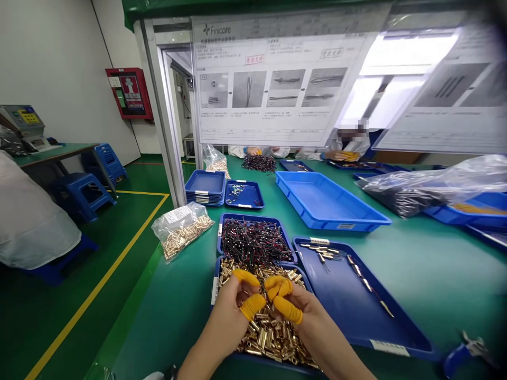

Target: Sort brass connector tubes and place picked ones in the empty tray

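Note:
My left hand (232, 311) and my right hand (304, 316) meet over a blue tray (216, 287) heaped with small brass tubes (273, 338). Yellow finger cots cover the fingertips of both hands. The fingers of each hand are pinched together, tip to tip, on something too small to make out. Just behind stands a second blue tray (220, 232) full of dark red and black wires (255, 241). To the right lies a long blue tray (356, 306) holding a few finished wire pieces (322, 250).
A plastic bag of brass tubes (182, 229) lies at the table's left edge. Stacked blue trays (205, 187), a large blue bin (328, 203) and a bagged bundle (428, 187) sit further back. Other people work across the table (348, 145). A white-clad person sits at left (27, 221).

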Motion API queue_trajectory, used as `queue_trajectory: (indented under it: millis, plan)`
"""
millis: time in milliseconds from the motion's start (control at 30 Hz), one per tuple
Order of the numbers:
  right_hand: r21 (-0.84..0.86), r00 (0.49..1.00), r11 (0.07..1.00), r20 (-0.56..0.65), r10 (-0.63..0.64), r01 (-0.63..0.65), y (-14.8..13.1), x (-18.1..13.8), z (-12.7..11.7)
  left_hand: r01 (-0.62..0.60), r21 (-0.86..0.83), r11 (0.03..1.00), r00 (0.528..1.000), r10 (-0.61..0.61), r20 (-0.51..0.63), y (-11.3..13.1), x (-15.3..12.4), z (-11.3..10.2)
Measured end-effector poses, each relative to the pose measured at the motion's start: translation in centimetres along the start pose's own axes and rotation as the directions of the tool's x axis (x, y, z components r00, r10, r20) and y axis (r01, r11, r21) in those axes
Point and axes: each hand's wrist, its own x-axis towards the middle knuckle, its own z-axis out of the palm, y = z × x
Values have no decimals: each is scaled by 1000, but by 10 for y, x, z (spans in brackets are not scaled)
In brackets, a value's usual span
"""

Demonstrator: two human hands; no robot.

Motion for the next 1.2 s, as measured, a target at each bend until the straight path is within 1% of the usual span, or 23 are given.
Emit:
queue_trajectory:
  millis: [67,133,233,367,500,633,700,767,867,967,1100,1200]
  plan:
    - [51,1000,999,-21,8,-7,5,3,-2,1,98,995,999,-5,41,0,4,2]
    - [80,1000,996,-8,29,-28,10,5,-4,-35,190,981,998,25,56,0,7,5]
    - [90,1000,996,-14,16,-15,12,4,-8,-75,248,966,996,60,70,2,10,8]
    - [40,999,998,-25,-47,48,6,-2,-10,-133,206,969,986,110,123,3,10,9]
    - [-13,994,996,-52,-92,91,-1,-8,-7,-130,156,979,986,111,125,5,9,8]
    - [-24,990,996,-106,-92,90,-3,-13,-4,-112,7,994,979,109,170,9,7,7]
    - [-27,990,995,-103,-94,92,-1,-13,-5,-90,-69,994,972,103,211,10,7,7]
    - [-18,991,996,-99,-94,92,-1,-13,-6,-89,-106,990,960,114,257,9,6,6]
    - [-14,989,993,-87,-121,121,-2,-12,-8,-135,-99,986,936,160,313,7,5,5]
    - [-41,984,988,-83,-155,152,-5,-11,-9,-168,-50,985,930,175,322,4,4,5]
    - [-73,985,984,-48,-168,164,-8,-10,-11,-143,-24,989,938,143,316,3,4,5]
    - [-89,984,982,-54,-171,166,-7,-10,-12,-117,-36,992,944,122,306,2,5,6]
